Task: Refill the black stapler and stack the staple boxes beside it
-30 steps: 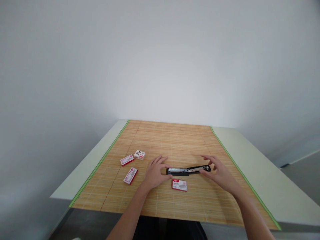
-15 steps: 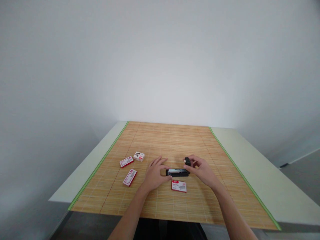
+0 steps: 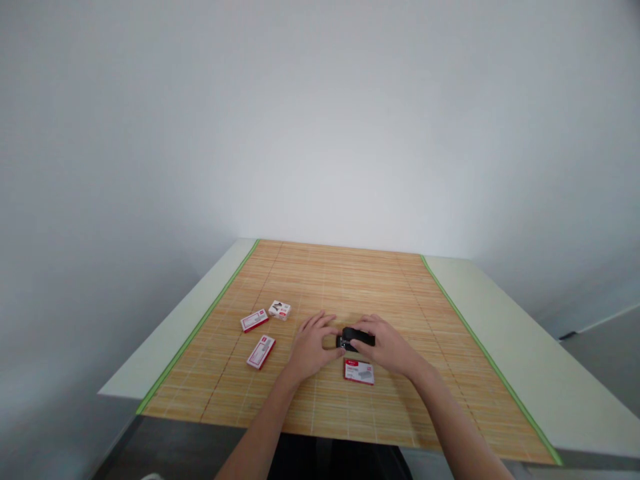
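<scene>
- A bare pale wall rose behind a white table, which was mostly covered by a green-edged bamboo mat.
- The right hand came in from three o'clock and pinched the black stapler, its thumb on the near side and its fingers over the far side.
- The left hand curved round the nine o'clock end, thumb and forefinger at either side of the tip, the other fingers fanned out; how hard it pressed could not be told.
- The stapler lay crosswise on the mat between both hands, its top over its base, a little metal showing at the nine o'clock end.
- The likeliest trouble, I judged, was a nipped fingertip: the left thumb and forefinger sat close to that end, should the top be pressed hard. Pushing off-centre might also have skidded the base on the slick slats.
- Just beside the stapler, at six o'clock, lay a staple box; a careless right wrist could have nudged it.
- Farther out, around nine o'clock, lay two red-edged boxes, with a small white box toward ten, all well apart from the grip.
</scene>
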`<state>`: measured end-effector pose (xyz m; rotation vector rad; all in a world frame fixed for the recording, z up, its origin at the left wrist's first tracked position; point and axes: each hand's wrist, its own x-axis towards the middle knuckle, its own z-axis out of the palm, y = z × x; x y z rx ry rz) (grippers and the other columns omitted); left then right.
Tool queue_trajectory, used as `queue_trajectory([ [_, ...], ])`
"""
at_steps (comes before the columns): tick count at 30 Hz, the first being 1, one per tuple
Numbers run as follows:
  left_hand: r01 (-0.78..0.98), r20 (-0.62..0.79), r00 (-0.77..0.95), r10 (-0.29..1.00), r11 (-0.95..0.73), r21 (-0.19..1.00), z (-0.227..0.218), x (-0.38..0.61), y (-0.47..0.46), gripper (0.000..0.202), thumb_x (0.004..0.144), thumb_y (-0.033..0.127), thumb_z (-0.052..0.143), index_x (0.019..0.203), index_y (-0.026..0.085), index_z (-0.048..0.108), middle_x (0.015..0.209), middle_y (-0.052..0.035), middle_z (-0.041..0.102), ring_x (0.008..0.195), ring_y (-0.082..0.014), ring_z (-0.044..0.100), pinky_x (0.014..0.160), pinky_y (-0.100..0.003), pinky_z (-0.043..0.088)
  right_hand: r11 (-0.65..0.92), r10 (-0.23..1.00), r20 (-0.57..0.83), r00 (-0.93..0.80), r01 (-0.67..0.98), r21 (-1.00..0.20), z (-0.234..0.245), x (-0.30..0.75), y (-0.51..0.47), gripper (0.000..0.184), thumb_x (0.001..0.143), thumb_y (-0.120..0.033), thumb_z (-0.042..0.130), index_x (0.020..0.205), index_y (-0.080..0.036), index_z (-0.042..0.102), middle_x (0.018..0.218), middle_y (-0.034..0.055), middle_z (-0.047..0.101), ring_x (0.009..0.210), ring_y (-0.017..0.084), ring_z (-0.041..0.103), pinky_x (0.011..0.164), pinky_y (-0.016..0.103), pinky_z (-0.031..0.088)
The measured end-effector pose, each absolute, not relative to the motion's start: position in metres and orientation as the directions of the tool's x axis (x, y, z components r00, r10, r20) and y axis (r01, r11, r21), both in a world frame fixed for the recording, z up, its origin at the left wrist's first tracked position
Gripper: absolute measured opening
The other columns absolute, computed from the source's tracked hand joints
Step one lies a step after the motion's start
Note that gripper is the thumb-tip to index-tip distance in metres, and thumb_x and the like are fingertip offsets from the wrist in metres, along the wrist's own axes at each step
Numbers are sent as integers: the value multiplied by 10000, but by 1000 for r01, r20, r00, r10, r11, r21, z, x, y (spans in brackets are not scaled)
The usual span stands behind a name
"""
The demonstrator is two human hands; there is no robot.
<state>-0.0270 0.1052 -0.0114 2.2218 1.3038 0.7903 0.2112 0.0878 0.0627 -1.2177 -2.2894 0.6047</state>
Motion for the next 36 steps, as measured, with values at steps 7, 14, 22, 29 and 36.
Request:
queue_trajectory([
  [7,623,287,309,907,-421,659,-10,-22,104,361,877,429,753,1223,333,721,1493,-6,585,1436,-272,450,1215,-482,298,186,982,123,-143,632,-752,37,242,80,363,920,-530,656,1078,-221,760,790,23,718,685,202,606,618,304,432],
  [14,585,295,304,906,-422,693,3,-21,92,237,986,390,594,1156,313,741,1291,-29,688,1258,-251,569,1121,-437,391,25,989,76,127,357,-934,-2,232,60,576,919,-685,582,1196,-205,738,938,67,770,798,257,664,672,336,491],
  [22,506,260,623,738,-633,586,26,-7,51,549,799,350,751,1334,334,630,1210,-45,682,1147,-296,574,1060,-446,412,53,972,136,194,380,-924,-5,231,57,580,945,-680,547,1179,-191,753,954,98,782,821,286,683,718,370,513],
  [29,708,248,362,899,-438,554,7,-10,58,599,811,360,719,1389,305,574,1343,-76,659,1210,-343,579,1075,-493,391,86,965,164,207,341,-936,-10,234,57,524,967,-624,547,1233,-213,732,1095,104,774,1019,312,689,918,428,523],
  [36,637,133,452,882,-423,644,17,-40,62,642,730,408,816,1332,316,613,1129,-38,712,1005,-286,654,898,-398,476,70,969,143,201,334,-940,-14,234,57,555,935,-633,586,1242,-191,723,947,83,768,823,275,673,754,384,532],
])
